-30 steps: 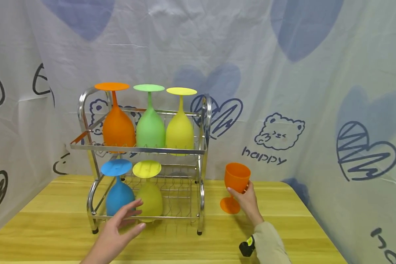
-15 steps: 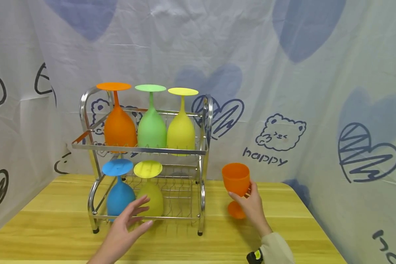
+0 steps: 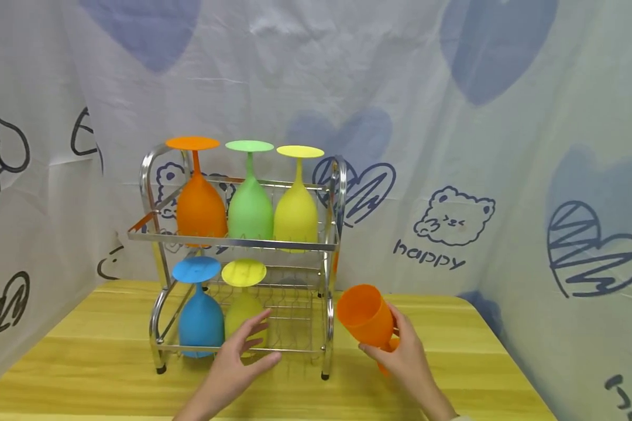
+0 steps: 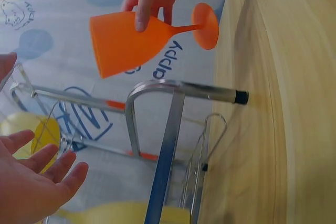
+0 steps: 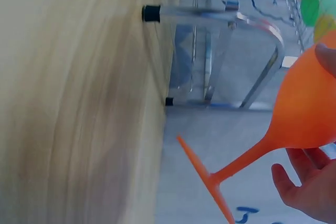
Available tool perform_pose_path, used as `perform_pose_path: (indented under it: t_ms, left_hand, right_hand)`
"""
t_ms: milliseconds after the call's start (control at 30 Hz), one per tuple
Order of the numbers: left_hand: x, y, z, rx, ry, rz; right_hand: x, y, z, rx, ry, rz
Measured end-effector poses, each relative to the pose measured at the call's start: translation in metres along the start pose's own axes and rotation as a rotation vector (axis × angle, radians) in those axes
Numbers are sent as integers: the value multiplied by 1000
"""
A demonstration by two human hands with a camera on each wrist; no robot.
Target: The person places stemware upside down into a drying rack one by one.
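Note:
An orange plastic goblet (image 3: 366,316) hangs to the right of the rack, its bowl tilted up and toward the left. My right hand (image 3: 408,362) grips it round the bowl with thumb and fingers; in the right wrist view its foot (image 5: 211,178) is off the table. My left hand (image 3: 236,363) holds nothing, fingers spread, in front of the rack's lower tier. Behind its fingertips stands an upside-down yellow goblet (image 3: 244,273), partly hidden, with an upside-down blue goblet (image 3: 201,321) to its left.
The two-tier metal rack (image 3: 242,240) stands on a wooden table (image 3: 84,345). On its upper tier, an orange goblet (image 3: 201,207), a green goblet (image 3: 250,207) and a yellow goblet (image 3: 296,213) sit upside down. A printed cloth (image 3: 442,152) hangs behind.
My right hand has lifted the orange goblet from the table and tipped its rim leftward, drawing it nearer. My left hand has shifted slightly right. The head view has turned a little left.

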State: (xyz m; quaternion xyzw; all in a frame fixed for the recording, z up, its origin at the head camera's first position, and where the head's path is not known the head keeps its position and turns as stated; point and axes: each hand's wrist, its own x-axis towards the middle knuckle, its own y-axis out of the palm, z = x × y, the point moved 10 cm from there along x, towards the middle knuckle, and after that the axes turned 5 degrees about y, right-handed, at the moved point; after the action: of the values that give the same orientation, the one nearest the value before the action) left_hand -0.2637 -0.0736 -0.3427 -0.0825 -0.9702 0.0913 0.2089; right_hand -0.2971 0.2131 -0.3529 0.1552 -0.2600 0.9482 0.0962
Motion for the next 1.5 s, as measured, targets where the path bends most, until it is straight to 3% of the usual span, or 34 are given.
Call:
perform_pose_path:
  t_ms: [167,400,467,600,800,933,1100,1233,1300,1500]
  left_hand:
    - [5,22,-4,71,56,65]
    - [9,57,-7,53,147,157]
    - [9,66,-9,53,178,170]
    - [10,81,-13,76,234,184]
    - [13,90,-18,106,286,207]
    - [13,93,-19,114,292,234]
    - [14,93,-19,107,292,217]
    - [15,87,-18,26,304,177]
    - [16,82,-17,-45,286,154]
    - [20,72,-6,-297,112,95]
  right_hand:
    - [-15,4,17,-79,-107,10]
    - [-39,5,51,-313,-428,-69]
    - [-45,7,56,-360,-481,-79]
    - [-55,9,57,-435,-505,-70]
    - [-63,13,56,-487,-515,-51]
    - [-65,14,56,-514,-519,-54]
    - [-68,15,60,-547,-544,-66]
    - [-72,12,67,-545,-600,-87]
    - [-77,7,73,-490,-651,-127]
    - [-95,-19,87,-163,-796,-316]
